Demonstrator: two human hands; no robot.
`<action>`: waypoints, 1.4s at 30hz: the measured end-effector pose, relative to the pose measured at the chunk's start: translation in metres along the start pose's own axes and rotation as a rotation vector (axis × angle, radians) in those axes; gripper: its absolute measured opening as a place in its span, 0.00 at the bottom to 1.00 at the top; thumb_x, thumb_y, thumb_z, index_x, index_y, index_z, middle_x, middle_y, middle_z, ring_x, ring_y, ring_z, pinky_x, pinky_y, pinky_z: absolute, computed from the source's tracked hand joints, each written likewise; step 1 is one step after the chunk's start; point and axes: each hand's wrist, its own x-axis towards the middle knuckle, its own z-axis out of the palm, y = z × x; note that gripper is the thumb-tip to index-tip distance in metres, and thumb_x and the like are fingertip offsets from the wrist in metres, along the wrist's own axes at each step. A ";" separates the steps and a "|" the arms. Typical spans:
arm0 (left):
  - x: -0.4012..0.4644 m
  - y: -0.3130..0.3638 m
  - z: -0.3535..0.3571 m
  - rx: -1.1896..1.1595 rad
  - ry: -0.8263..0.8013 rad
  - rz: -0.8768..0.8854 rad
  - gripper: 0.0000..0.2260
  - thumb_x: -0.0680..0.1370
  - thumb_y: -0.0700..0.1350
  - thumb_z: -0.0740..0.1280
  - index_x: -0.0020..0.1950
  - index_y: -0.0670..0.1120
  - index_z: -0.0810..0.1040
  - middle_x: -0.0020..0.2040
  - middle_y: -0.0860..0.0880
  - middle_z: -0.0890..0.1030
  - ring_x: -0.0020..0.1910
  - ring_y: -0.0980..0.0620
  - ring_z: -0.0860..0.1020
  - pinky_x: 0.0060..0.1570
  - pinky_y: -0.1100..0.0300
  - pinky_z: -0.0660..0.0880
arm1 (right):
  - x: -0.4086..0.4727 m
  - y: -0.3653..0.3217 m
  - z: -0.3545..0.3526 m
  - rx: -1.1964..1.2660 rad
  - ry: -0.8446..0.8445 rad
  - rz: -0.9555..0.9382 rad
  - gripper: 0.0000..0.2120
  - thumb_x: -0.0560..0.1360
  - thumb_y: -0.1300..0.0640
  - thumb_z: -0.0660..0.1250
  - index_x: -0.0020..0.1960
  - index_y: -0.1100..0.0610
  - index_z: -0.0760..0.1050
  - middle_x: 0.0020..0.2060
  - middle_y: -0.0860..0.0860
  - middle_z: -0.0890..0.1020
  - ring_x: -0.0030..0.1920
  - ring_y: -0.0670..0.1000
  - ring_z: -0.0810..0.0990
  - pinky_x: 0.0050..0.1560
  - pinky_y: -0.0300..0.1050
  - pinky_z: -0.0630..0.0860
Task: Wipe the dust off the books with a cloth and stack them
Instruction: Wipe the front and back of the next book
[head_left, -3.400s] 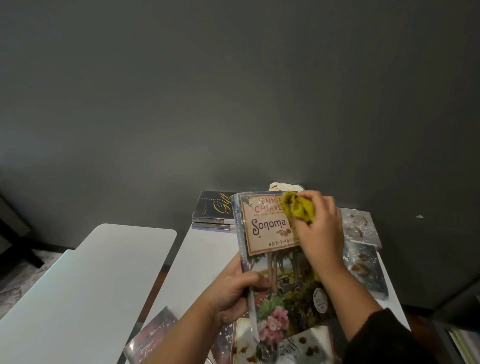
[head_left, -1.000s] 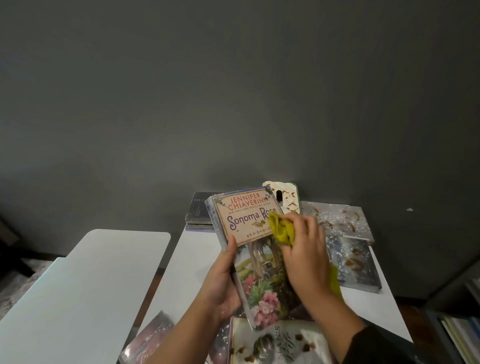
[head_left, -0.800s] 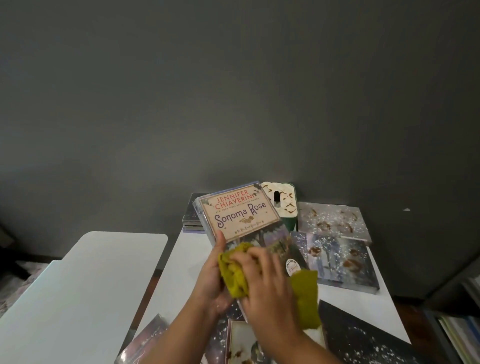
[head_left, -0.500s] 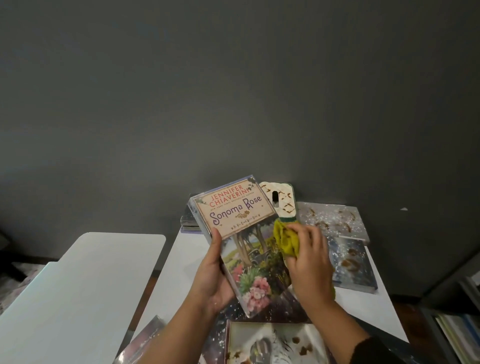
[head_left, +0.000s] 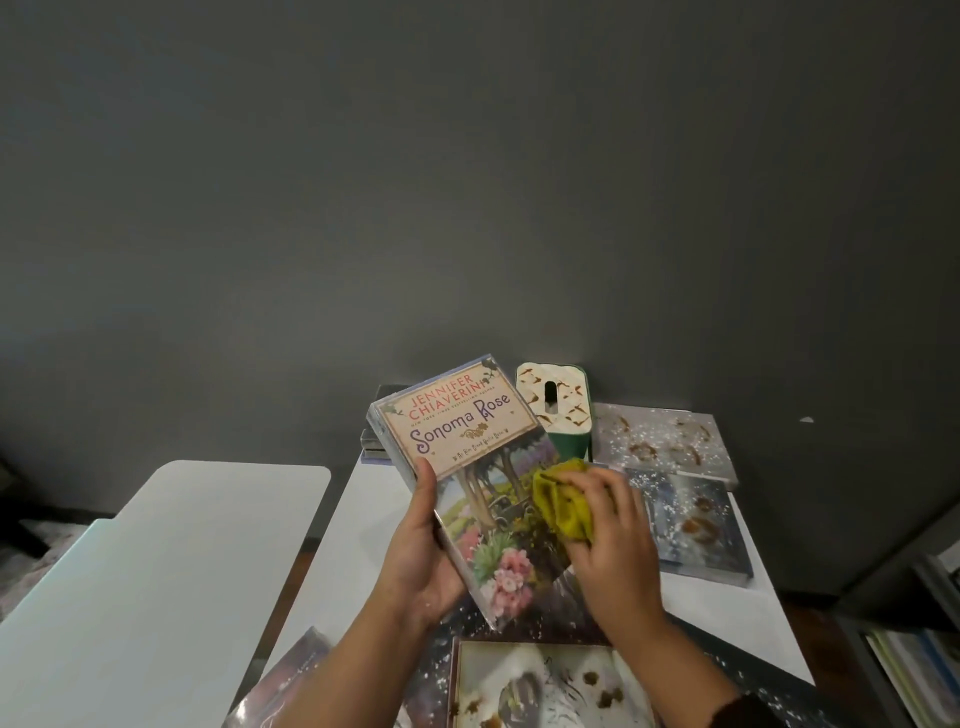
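Clearly I'm mid-job: my left hand (head_left: 423, 551) grips the Sonoma Rose book (head_left: 470, 478) tilted above the white table (head_left: 358, 525), my right hand (head_left: 605, 535) clutches the yellow cloth (head_left: 558, 506) against its cover. Speckled books (head_left: 670, 447) lie unwiped around; the stack (head_left: 375, 441) behind looks barely begun.
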 end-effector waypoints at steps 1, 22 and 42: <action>-0.001 0.000 0.001 -0.013 0.009 0.001 0.27 0.72 0.60 0.59 0.59 0.42 0.80 0.56 0.37 0.81 0.50 0.39 0.82 0.49 0.41 0.78 | 0.001 0.003 -0.003 -0.011 -0.006 -0.019 0.20 0.71 0.52 0.66 0.62 0.44 0.67 0.58 0.49 0.70 0.58 0.53 0.72 0.44 0.35 0.72; 0.003 0.013 -0.011 1.023 0.251 0.206 0.31 0.70 0.62 0.63 0.71 0.68 0.57 0.70 0.50 0.64 0.70 0.46 0.65 0.69 0.44 0.60 | 0.033 -0.013 -0.047 0.978 -0.076 0.520 0.21 0.59 0.56 0.77 0.50 0.50 0.78 0.45 0.52 0.85 0.45 0.55 0.84 0.42 0.52 0.81; -0.017 0.000 0.000 0.307 -0.047 -0.051 0.30 0.58 0.33 0.72 0.60 0.37 0.71 0.49 0.36 0.81 0.45 0.41 0.82 0.40 0.48 0.81 | 0.048 -0.031 -0.042 0.053 -0.065 0.262 0.27 0.77 0.61 0.62 0.73 0.44 0.61 0.75 0.43 0.54 0.50 0.36 0.70 0.32 0.26 0.71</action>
